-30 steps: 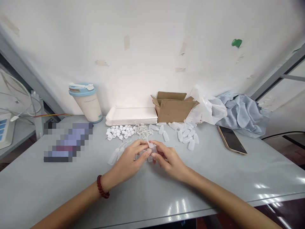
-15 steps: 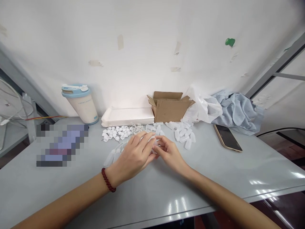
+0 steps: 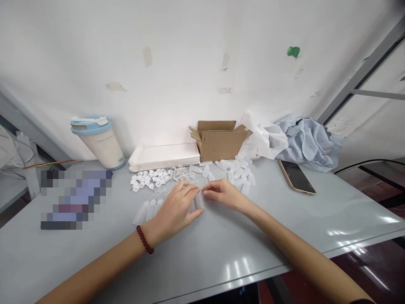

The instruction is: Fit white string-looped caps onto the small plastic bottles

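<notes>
My left hand [image 3: 181, 203] lies over the table, its thumb and fingers closed around a frosted plastic tube [image 3: 199, 200]. My right hand [image 3: 225, 194] pinches at the tube's upper end; whatever its fingertips hold is too small to make out. Left of my left hand, several similar frosted tubes [image 3: 148, 210] with white cords lie side by side, partly covered by that hand. Beyond it are a pile of small white caps [image 3: 149, 179] and a tangle of thin white cords [image 3: 182, 174]. More loose frosted tubes [image 3: 239, 173] lie behind my right hand.
At the wall stand a blue-lidded cup [image 3: 99, 143], a stack of white trays [image 3: 164, 155], an open cardboard box [image 3: 221, 145], a white plastic bag [image 3: 265, 139] and a bluish cloth [image 3: 311, 143]. A phone [image 3: 297, 177] lies at the right; a pixelated object [image 3: 76, 200] lies left.
My hands have drawn slightly apart, and the tube in my left hand now shows between thumb and fingers. My right fingertips have moved to its upper end. The view has shifted slightly right.
</notes>
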Motion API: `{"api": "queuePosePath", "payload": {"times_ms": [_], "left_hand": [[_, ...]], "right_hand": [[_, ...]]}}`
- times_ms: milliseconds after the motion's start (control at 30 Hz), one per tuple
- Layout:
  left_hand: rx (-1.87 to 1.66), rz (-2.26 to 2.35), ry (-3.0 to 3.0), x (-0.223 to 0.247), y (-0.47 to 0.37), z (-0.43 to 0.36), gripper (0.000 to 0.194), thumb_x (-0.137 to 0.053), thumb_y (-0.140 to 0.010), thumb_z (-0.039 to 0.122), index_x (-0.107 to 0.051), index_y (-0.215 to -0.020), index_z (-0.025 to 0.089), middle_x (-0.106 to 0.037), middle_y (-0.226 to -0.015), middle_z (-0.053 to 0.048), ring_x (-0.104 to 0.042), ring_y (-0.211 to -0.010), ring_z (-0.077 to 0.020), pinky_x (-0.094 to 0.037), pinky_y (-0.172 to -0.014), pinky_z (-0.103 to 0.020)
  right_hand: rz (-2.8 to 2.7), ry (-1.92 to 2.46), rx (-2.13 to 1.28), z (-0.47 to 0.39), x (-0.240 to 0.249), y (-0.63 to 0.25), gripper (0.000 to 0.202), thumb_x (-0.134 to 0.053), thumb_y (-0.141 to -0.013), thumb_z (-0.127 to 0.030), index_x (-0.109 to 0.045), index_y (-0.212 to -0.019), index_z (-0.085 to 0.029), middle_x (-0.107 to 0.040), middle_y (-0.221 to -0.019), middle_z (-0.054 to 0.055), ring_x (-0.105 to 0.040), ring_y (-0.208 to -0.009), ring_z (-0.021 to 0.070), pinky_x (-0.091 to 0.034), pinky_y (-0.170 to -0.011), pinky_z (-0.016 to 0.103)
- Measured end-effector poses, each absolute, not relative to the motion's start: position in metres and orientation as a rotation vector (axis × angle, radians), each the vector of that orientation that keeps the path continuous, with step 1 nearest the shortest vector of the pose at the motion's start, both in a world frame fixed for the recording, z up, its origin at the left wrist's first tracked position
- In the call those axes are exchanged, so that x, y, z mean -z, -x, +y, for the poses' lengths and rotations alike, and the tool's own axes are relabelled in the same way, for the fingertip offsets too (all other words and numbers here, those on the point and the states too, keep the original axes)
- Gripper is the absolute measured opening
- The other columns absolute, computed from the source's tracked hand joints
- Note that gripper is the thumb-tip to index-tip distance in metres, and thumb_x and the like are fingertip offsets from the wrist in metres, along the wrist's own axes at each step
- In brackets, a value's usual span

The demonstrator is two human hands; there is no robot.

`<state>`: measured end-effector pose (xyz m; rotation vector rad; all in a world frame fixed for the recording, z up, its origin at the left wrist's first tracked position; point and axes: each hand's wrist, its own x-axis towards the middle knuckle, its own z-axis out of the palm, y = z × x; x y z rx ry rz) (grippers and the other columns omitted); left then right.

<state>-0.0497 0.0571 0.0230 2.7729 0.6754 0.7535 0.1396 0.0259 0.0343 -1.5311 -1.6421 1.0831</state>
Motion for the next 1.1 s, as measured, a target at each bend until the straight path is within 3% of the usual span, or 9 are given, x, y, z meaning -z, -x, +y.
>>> {"api": "queuePosePath", "payload": {"times_ms": [167, 500, 767, 1000, 1100], "left_hand": [[-0.672, 0.725, -2.740, -0.021, 0.051, 0.055, 0.028, -0.061, -0.082, 0.027, -0.057, -0.108, 0.017, -0.063, -0.102, -0.009, -0.051, -0.103, -0.0279, -0.047, -0.082, -0.043], [-0.547, 0.762, -2.731, -0.018, 0.055, 0.054, 0.032, -0.060, -0.081, 0.026, -0.054, -0.110, 0.016, -0.060, -0.103, -0.010, -0.047, -0.108, -0.0296, -0.045, -0.085, -0.044], [-0.520, 0.753, -2.708, -0.019, 0.057, 0.052, 0.032, -0.060, -0.081, 0.024, -0.053, -0.111, 0.014, -0.060, -0.104, -0.010, -0.045, -0.110, -0.0297, -0.044, -0.088, -0.044], [-0.629, 0.761, -2.715, -0.026, 0.059, 0.057, 0.033, -0.060, -0.082, 0.031, -0.054, -0.111, 0.016, -0.060, -0.108, -0.010, -0.046, -0.108, -0.0291, -0.043, -0.089, -0.044], [-0.697, 0.811, -2.711, -0.036, 0.061, 0.074, 0.026, -0.052, -0.086, 0.027, -0.057, -0.108, 0.014, -0.062, -0.106, -0.010, -0.049, -0.104, -0.0265, -0.043, -0.089, -0.042]], "right_hand": [[-1.674, 1.554, -1.024, 0.029, -0.024, -0.141, 0.014, -0.057, -0.075, -0.018, -0.068, -0.083, -0.014, -0.066, -0.069, 0.002, -0.060, -0.062, 0.0138, -0.046, -0.056, 0.025], [-1.771, 1.500, -0.941, 0.025, -0.021, -0.131, 0.017, -0.057, -0.075, -0.018, -0.067, -0.089, -0.015, -0.068, -0.093, 0.006, -0.062, -0.075, 0.0154, -0.049, -0.068, 0.029], [-1.696, 1.470, -1.068, 0.025, -0.021, -0.131, 0.020, -0.057, -0.074, -0.015, -0.066, -0.091, -0.014, -0.064, -0.067, 0.001, -0.059, -0.062, 0.0134, -0.047, -0.060, 0.026], [-1.653, 1.483, -1.111, 0.026, -0.022, -0.132, 0.017, -0.058, -0.075, -0.020, -0.065, -0.090, -0.014, -0.063, -0.069, 0.001, -0.057, -0.060, 0.0124, -0.046, -0.059, 0.025], [-1.642, 1.502, -1.107, 0.027, -0.026, -0.133, 0.014, -0.058, -0.076, -0.020, -0.063, -0.087, -0.014, -0.064, -0.072, 0.001, -0.058, -0.061, 0.0124, -0.046, -0.058, 0.025]]}}
